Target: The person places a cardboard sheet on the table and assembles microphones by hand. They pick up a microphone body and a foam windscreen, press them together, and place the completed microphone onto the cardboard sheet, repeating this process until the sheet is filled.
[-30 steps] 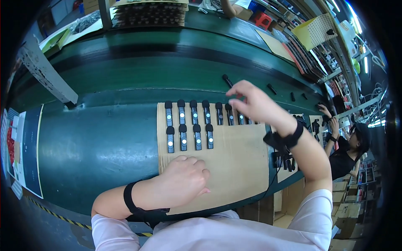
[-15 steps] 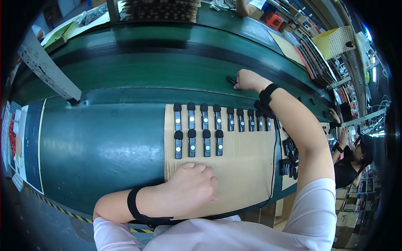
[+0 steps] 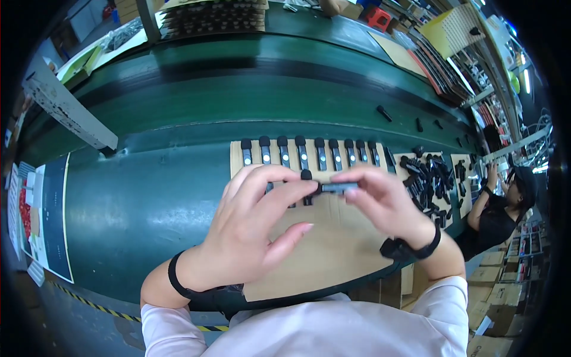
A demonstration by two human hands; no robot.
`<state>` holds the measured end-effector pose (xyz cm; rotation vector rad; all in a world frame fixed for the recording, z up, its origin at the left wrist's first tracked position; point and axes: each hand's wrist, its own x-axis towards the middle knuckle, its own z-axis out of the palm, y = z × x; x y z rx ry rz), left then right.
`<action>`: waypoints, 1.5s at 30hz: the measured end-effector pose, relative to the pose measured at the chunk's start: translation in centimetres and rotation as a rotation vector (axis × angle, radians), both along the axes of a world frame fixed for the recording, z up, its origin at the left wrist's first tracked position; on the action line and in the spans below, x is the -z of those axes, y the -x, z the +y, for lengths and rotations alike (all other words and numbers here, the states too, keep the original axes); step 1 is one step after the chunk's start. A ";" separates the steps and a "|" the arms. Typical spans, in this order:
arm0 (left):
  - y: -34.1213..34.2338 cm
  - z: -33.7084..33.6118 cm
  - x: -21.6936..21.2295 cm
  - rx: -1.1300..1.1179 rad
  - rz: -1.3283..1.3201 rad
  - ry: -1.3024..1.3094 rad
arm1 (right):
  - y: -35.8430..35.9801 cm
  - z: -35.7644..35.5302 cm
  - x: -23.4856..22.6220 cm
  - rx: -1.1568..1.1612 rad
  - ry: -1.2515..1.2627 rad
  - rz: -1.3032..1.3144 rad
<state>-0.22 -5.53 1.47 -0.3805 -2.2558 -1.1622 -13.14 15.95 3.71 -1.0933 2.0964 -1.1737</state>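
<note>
In the head view, our right hand (image 3: 386, 202) grips a mic (image 3: 340, 187) between thumb and forefinger, holding it nearly level, foam end to the left. Our left hand (image 3: 244, 220) has its forefinger at that foam end and its thumb standing clear; we cannot tell whether its fingers grip.

The mic is above the card (image 3: 333, 256), which lies along the worktop's (image 3: 137, 214) near edge. Along the card's far edge, an upper row (image 3: 302, 156) of nine upright mics shows, foam ends away from us. Our left hand covers much of a lower row; its right-end mic (image 3: 307, 197) shows just beside our fingertips. Toward the worktop's right end lies a heap (image 3: 431, 178) of mics, and beyond its far edge a few loose mics (image 3: 384, 113) lie on the belt (image 3: 208, 98).

We judge the step in hand to be two-handed handling of one mic. The next move calls for a steady right-hand pinch and care not to knock the lower row.
</note>
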 end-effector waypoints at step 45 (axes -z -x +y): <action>0.0 1.4 1.3 0.285 -0.031 0.028 | -7.8 -0.1 3.1 0.176 0.593 0.201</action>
